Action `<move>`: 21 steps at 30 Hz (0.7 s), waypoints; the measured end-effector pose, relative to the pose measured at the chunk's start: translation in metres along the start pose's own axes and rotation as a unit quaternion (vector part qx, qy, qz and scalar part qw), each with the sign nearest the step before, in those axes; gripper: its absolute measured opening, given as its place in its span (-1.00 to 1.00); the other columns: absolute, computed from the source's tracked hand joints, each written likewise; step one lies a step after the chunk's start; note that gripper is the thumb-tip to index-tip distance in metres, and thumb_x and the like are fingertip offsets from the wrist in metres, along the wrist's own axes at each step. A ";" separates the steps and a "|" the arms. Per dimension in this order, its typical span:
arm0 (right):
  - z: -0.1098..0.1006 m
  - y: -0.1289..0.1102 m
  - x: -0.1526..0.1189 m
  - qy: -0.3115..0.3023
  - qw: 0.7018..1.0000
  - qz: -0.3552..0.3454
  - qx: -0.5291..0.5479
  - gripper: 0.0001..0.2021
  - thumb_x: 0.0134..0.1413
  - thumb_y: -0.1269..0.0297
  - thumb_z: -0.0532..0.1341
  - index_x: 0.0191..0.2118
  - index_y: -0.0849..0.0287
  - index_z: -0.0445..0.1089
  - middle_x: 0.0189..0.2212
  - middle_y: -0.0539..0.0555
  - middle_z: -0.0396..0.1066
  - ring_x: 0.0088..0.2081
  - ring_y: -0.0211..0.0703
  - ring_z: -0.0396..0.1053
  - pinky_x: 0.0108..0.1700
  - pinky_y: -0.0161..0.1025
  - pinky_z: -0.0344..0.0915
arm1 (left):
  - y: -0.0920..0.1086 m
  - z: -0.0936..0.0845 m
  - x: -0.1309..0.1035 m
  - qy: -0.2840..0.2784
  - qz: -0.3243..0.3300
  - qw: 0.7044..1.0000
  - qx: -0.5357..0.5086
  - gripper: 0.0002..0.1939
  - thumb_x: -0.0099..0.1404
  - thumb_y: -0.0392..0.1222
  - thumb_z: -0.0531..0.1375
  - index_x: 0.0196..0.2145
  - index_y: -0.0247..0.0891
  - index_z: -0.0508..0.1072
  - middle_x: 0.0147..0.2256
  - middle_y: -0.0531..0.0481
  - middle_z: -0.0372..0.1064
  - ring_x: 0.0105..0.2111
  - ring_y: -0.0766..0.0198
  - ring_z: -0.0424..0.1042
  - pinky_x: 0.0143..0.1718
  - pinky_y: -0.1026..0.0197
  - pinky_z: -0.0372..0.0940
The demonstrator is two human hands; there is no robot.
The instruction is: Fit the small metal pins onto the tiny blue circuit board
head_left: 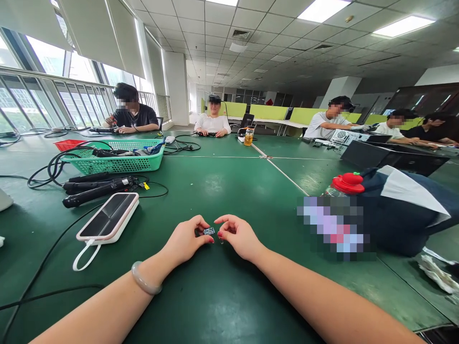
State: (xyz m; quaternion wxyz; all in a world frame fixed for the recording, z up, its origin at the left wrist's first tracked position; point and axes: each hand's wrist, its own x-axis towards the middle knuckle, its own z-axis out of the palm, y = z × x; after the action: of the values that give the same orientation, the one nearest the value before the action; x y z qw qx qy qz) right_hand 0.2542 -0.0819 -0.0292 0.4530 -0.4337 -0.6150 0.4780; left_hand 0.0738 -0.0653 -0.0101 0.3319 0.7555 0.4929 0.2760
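In front of me, above the green table (186, 291), my left hand (190, 237) pinches a small dark circuit board (209, 231) between thumb and fingers. A pale stone bangle (145, 279) circles the left wrist. Just to the right of the board is my right hand (239, 235), its thumb and fingers brought close together. A tiny shiny piece shows by the right thumb tip, too small to name. The fingertips of both hands face each other with a narrow gap between them.
On the left lie a white-cased phone (109, 217), a black tripod-like handle (98, 190), cables and a green basket (118, 156). A red-lidded bottle (347, 183) and dark bag (394, 215) stand right. Several people sit around the table; a drink (248, 137) stands farther back.
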 end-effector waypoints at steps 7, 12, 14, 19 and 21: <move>-0.003 -0.003 -0.004 -0.027 0.938 -0.067 -0.338 -0.88 -0.01 0.43 0.20 -0.30 0.10 0.40 -0.50 -0.06 0.38 -0.36 -0.24 0.28 -0.27 -0.28 0.19 | -0.005 -0.002 0.003 0.052 -0.041 0.998 0.013 -0.79 0.01 -0.06 0.22 -0.40 -0.18 0.33 -0.39 0.07 0.46 -0.38 0.23 0.42 -0.34 0.24 0.26; 0.000 -0.003 -0.003 -0.055 0.894 -0.124 -0.428 -0.97 0.02 0.37 0.24 -0.37 0.12 0.43 -0.36 -0.02 0.39 -0.26 -0.21 0.25 -0.19 -0.29 0.19 | -0.008 -0.002 0.004 0.052 -0.042 0.998 0.016 -0.80 0.02 -0.07 0.21 -0.39 -0.18 0.33 -0.39 0.08 0.46 -0.39 0.24 0.42 -0.34 0.24 0.25; 0.002 -0.002 -0.002 -0.059 0.881 -0.132 -0.450 -0.97 0.04 0.36 0.23 -0.39 0.12 0.42 -0.37 -0.02 0.37 -0.27 -0.22 0.24 -0.20 -0.30 0.19 | -0.009 -0.001 0.004 0.052 -0.039 0.998 0.020 -0.80 0.02 -0.08 0.21 -0.39 -0.17 0.33 -0.39 0.09 0.46 -0.39 0.25 0.42 -0.35 0.25 0.25; 0.006 0.001 0.001 -0.072 0.838 -0.163 -0.516 -0.90 0.09 0.40 0.18 -0.43 0.18 0.37 -0.38 0.01 0.32 -0.29 -0.22 0.21 -0.22 -0.30 0.18 | -0.007 -0.001 0.004 0.035 -0.043 0.998 0.028 -0.81 0.01 -0.08 0.21 -0.40 -0.17 0.36 -0.41 0.09 0.45 -0.37 0.24 0.42 -0.35 0.25 0.25; 0.007 0.001 0.001 -0.076 0.822 -0.170 -0.538 -0.89 0.10 0.44 0.14 -0.43 0.20 0.35 -0.38 0.03 0.30 -0.30 -0.22 0.20 -0.24 -0.29 0.18 | -0.006 -0.001 0.004 0.029 -0.044 0.998 0.033 -0.82 0.00 -0.09 0.22 -0.40 -0.17 0.37 -0.43 0.09 0.44 -0.39 0.24 0.41 -0.36 0.25 0.24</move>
State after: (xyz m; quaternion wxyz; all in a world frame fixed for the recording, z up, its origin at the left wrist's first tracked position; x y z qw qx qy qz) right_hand 0.2468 -0.0818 -0.0310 0.1734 -0.4595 -0.8709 0.0179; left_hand 0.0708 -0.0599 -0.0136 0.3042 0.7352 0.5439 0.2665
